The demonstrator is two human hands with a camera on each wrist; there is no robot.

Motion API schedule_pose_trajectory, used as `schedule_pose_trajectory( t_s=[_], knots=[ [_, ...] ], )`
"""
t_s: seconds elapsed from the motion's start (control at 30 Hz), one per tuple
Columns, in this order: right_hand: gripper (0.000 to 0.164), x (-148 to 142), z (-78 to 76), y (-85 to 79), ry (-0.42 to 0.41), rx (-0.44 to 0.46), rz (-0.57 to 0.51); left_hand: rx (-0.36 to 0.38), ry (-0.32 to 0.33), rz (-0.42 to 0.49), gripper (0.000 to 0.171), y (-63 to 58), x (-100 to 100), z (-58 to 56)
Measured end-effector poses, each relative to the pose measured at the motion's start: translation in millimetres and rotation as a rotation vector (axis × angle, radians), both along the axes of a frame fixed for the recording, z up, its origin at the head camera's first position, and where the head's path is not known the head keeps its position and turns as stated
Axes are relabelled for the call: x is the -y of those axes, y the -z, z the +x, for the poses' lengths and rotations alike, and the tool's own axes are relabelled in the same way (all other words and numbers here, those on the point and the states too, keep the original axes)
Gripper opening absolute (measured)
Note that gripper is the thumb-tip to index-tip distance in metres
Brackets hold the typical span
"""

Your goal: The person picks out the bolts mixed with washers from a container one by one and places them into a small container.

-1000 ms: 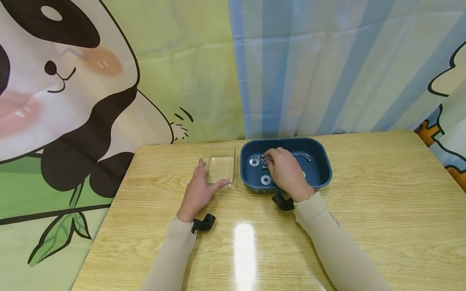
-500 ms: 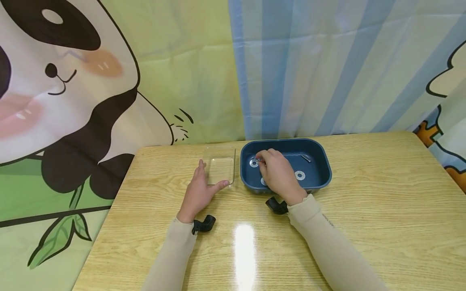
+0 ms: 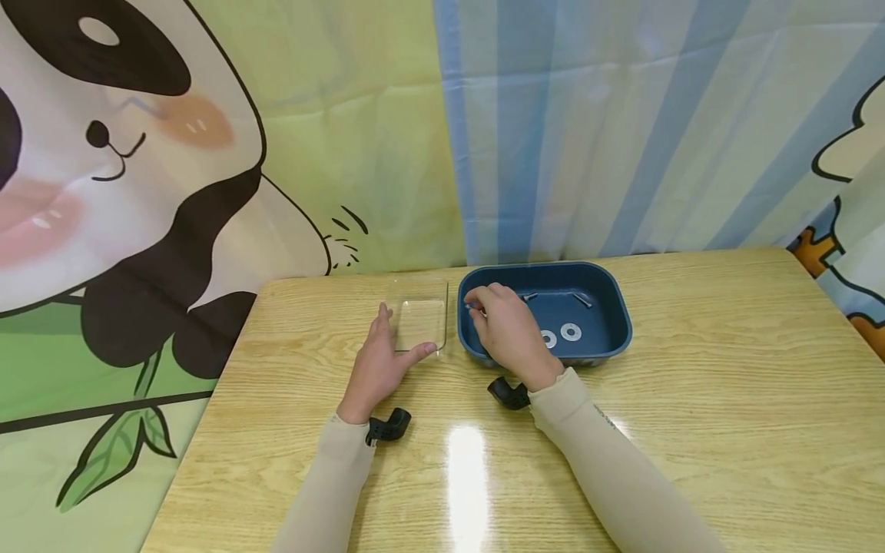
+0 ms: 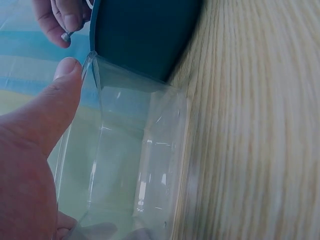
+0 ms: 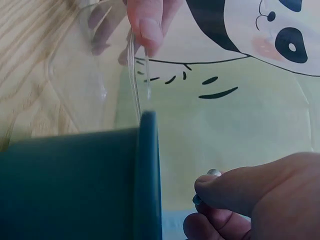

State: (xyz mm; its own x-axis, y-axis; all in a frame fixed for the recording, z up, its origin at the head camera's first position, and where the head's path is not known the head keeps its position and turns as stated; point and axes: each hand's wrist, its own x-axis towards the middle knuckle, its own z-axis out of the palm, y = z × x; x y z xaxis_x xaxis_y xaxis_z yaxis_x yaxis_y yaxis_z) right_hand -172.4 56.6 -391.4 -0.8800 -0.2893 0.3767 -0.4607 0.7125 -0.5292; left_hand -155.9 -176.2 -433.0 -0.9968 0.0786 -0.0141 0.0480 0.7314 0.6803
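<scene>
My left hand (image 3: 379, 367) holds a clear plastic box (image 3: 423, 316), its thumb at the near rim and its fingers along the left side. Over the left end of a blue tray (image 3: 603, 326) is my right hand (image 3: 510, 332), thumb and fingertips together. A small metal screw (image 5: 214, 172) is pinched there, its head poking out beside the thumb in the right wrist view. Loose screws (image 3: 583, 300) and flat washers (image 3: 570, 332) lie on the tray floor; my right hand hides part of that end.
Box and tray stand side by side near the back of a wooden table (image 3: 726, 384). A printed curtain (image 3: 594, 130) with a panda and stripes hangs right behind the table's back edge.
My right hand has moved left inside the tray, towards the clear box, with its fingertips pinched. A screw and washers to its right have come into sight. My left hand stays put.
</scene>
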Motion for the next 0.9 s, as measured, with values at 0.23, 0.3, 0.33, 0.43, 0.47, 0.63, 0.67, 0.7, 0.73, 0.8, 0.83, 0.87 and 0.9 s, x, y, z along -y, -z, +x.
schedule_pose_trajectory(
  t_s=[0.23,0.3,0.33,0.43,0.47,0.63,0.67,0.7,0.73,0.8,0.83,0.87,0.9],
  knots=[
    [0.016,9,0.0,0.7,-0.012,0.006,-0.01,-0.004,0.0,-0.001,0.126,-0.8,0,-0.7],
    [0.016,11,-0.1,1.0,-0.021,-0.003,-0.013,-0.005,-0.002,-0.002,0.126,-0.8,0,-1.0],
    [0.016,12,-0.3,1.2,-0.027,-0.009,-0.017,-0.005,-0.002,-0.004,0.126,-0.8,0,-1.3],
    [0.015,16,-1.5,2.5,-0.033,-0.025,-0.017,-0.006,-0.003,-0.006,0.126,-1.1,0,-1.8],
    [0.015,17,-1.9,2.9,-0.034,-0.027,-0.015,-0.006,-0.003,-0.007,0.126,-1.2,0,-1.9],
    [0.014,24,-4.1,4.2,-0.052,-0.018,-0.007,-0.003,-0.009,-0.008,0.125,-1.5,-1,-1.5],
    [0.014,25,-4.4,4.4,-0.059,-0.014,-0.008,-0.003,-0.011,-0.008,0.125,-1.4,-1,-1.4],
    [0.014,27,-4.7,4.5,-0.067,-0.011,-0.009,-0.004,-0.012,-0.008,0.125,-1.3,-1,-1.4],
    [0.014,28,-4.9,4.6,-0.075,-0.006,-0.009,-0.004,-0.012,-0.006,0.126,-1.1,-1,-1.4],
    [0.014,30,-4.9,5.0,-0.09,0.003,-0.007,-0.005,-0.013,-0.007,0.126,-0.6,0,-1.2],
    [0.014,31,-4.9,5.2,-0.097,0.013,-0.008,-0.004,-0.014,-0.008,0.126,-0.4,0,-1.1],
    [0.014,32,-4.8,5.3,-0.102,0.02,-0.007,-0.003,-0.014,-0.007,0.126,-0.2,0,-1.0],
    [0.014,33,-4.7,5.4,-0.107,0.028,-0.006,-0.003,-0.013,-0.006,0.126,0.1,0,-1.0]
  ],
)
